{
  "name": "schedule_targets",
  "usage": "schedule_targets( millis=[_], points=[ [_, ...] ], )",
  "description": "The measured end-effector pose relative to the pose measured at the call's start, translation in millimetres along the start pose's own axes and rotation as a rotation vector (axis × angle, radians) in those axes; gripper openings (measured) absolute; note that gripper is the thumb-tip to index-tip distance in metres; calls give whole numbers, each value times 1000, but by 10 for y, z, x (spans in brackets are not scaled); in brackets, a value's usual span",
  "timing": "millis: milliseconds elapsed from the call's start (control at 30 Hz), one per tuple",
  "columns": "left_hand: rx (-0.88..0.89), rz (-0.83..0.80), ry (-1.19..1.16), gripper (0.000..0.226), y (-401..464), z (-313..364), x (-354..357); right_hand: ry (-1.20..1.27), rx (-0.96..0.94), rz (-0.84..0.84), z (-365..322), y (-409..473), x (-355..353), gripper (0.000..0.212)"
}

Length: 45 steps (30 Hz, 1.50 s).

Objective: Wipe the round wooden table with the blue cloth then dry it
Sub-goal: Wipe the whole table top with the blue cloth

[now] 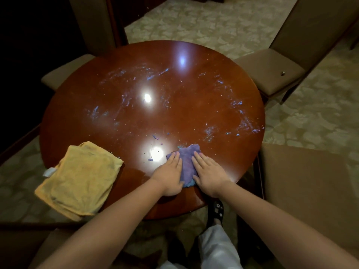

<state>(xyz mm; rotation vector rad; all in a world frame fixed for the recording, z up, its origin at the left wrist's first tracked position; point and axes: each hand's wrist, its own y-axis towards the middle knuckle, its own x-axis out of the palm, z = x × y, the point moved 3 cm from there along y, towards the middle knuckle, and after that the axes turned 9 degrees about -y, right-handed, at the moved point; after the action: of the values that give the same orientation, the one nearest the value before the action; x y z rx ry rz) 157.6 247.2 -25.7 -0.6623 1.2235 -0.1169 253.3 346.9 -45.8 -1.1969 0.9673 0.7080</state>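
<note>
The round wooden table fills the middle of the head view, glossy, with wet streaks and small crumbs across its far and right parts. A blue cloth lies near the table's front edge. My left hand presses flat on the cloth's left side, fingers straight. My right hand presses flat on its right side, fingers straight. The cloth shows between and beyond the two hands. A folded yellow towel lies at the front left, overhanging the table's edge.
Upholstered chairs stand around the table: one at the back left, one at the back right, one at the right. Patterned carpet covers the floor. My leg and sandal show below the table's front edge.
</note>
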Motion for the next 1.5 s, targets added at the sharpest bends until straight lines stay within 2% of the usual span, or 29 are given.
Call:
schedule_targets(
  millis=[133,300,467,667,700,800,833,933,1000,1033,1133,1167,1233,1267,1333,1433,1500],
  points=[
    [10,-21,-2,80,-46,-53,89,15,19,19,-60,-120,112,84],
    [-18,38,-85,79,85,-68,-125,-23,62,3,34,157,-4,63],
    [48,-26,-77,80,-128,8,81,24,52,30,-135,-276,172,72],
    [63,-44,-93,83,16,-27,-13,46,120,9,-96,-116,131,66],
    [70,-39,-89,82,-17,-10,9,84,121,21,-135,-167,164,71],
    [111,-25,-53,79,-197,90,164,175,137,66,-303,-461,336,113],
    [126,-23,-33,78,-245,123,189,161,150,80,-320,-513,369,119],
    [123,-42,-47,77,-195,159,85,158,214,166,-214,-403,346,100],
    [110,-51,-61,75,-81,164,8,186,208,119,-135,-297,320,90],
    [107,-49,-57,74,-46,168,-7,177,198,90,-111,-261,337,91],
    [124,-44,-19,71,-108,207,85,213,193,113,-177,-420,372,115],
    [139,-41,-3,70,-161,226,142,205,199,107,-218,-486,440,118],
    [168,-29,18,69,-243,253,223,155,246,56,-241,-596,466,103],
    [174,-25,31,68,-235,256,239,147,275,105,-234,-600,462,97],
    [173,-45,31,68,-126,259,211,156,252,106,-155,-532,435,102],
    [161,-35,17,69,33,246,148,167,254,117,-52,-428,425,90],
    [193,-27,28,69,-48,261,185,210,252,136,-97,-537,467,98]
  ],
)
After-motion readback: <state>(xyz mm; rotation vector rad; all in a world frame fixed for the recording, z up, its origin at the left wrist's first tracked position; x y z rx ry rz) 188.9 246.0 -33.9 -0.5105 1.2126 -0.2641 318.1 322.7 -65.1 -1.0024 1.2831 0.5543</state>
